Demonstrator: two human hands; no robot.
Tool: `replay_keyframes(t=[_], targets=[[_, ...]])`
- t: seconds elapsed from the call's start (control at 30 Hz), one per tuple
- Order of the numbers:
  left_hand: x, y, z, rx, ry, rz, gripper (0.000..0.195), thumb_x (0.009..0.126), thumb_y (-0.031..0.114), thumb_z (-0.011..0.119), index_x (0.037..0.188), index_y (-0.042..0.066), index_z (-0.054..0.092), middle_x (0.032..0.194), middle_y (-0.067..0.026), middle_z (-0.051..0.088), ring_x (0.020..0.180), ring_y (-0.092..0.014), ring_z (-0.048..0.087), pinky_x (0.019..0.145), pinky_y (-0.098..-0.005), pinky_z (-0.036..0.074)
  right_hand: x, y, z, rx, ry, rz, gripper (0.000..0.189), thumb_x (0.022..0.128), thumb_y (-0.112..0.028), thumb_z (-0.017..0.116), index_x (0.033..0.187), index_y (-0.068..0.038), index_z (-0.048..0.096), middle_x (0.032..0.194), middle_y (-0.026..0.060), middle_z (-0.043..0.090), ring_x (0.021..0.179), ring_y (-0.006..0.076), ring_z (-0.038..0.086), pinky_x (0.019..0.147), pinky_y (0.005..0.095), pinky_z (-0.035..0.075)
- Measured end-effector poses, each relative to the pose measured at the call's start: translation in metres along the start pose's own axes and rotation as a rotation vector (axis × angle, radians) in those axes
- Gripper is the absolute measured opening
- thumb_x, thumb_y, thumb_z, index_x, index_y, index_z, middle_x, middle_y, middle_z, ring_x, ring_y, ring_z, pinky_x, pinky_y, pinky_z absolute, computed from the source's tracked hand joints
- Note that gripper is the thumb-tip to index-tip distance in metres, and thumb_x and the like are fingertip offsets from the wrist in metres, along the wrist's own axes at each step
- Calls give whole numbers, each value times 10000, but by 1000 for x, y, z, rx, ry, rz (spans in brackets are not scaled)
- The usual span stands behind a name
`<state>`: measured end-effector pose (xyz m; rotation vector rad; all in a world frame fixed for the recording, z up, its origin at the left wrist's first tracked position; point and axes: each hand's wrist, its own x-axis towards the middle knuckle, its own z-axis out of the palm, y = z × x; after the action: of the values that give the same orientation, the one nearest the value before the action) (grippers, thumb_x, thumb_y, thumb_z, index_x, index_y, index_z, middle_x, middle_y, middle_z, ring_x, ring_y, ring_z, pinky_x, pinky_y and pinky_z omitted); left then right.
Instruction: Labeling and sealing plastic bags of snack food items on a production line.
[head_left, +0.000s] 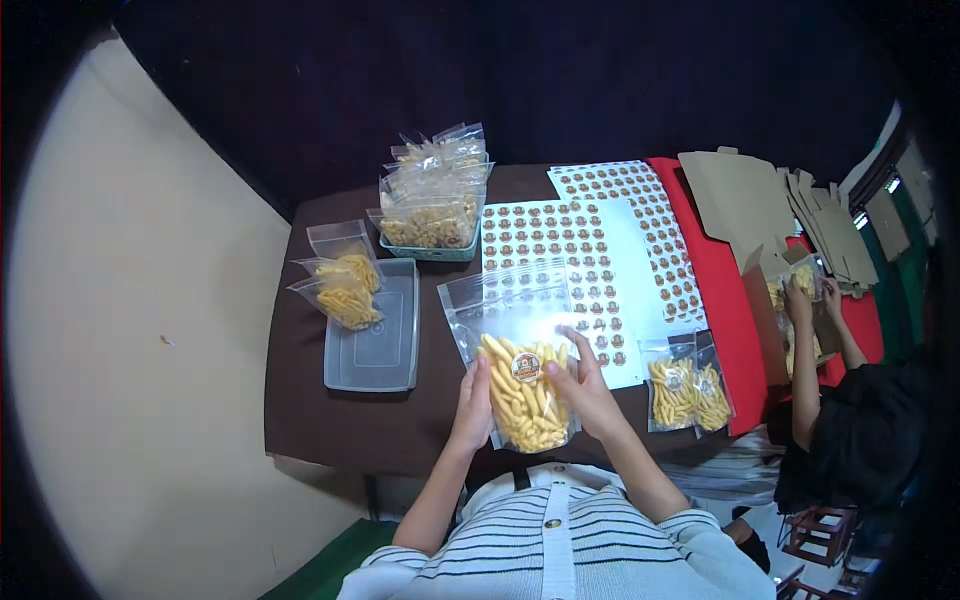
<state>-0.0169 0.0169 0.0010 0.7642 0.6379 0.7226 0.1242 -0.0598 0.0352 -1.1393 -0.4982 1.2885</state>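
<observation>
A clear zip bag of yellow stick snacks (517, 409) is held up before me, with a round sticker (526, 367) on its front. My left hand (474, 405) grips the bag's left edge. On the bag's right side is my right hand (589, 382), its thumb beside the sticker and its fingers at the edge. Behind the bag lies a white sheet of round stickers (544, 232), partly covered by it. Two more bags of stick snacks (673, 394), each bearing a sticker, lie to the right of my right hand.
Left stands a clear plastic tray (367, 367) with snack bags (349, 300) over its rim. Behind it, a teal basket (427, 253) holds several filled bags. More sticker sheets (660, 225) lie at the back. On red cloth (712, 300), a co-worker handles bags in a cardboard box (761, 330) near flattened cartons (739, 195).
</observation>
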Motion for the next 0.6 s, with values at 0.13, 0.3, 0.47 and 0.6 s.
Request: replay_keyframes(t=[0.13,0.3,0.47,0.6], targets=[[-3,-3,5,314,7,172,333,894,169,529,1168,11,424,1081,-73,537,966,-120,535,831,-267,447,4,17,7,-198,-4,-210,505,852,-115,582,1264,-37,301,1056,103,530,984,140,505,844,269,422],[-1,4,14,259,9,108,287,859,118,574,1103,7,470,984,-56,579,849,-89,572,733,-234,478,13,31,-4,-430,189,-341,234,806,-146,645,948,10,544,934,74,558,855,98,512,718,244,434],[0,4,15,153,1,57,276,862,131,577,1090,11,477,986,-54,584,840,-89,579,719,-229,480,7,17,6,-198,175,-256,157,826,-114,610,903,8,549,841,50,581,758,76,518,679,235,429],[-1,7,15,101,-28,5,301,863,140,578,1110,11,465,996,-52,575,858,-89,569,738,-231,474,8,20,2,-236,208,-281,134,841,-116,591,868,9,551,793,35,587,739,64,511,655,222,425]])
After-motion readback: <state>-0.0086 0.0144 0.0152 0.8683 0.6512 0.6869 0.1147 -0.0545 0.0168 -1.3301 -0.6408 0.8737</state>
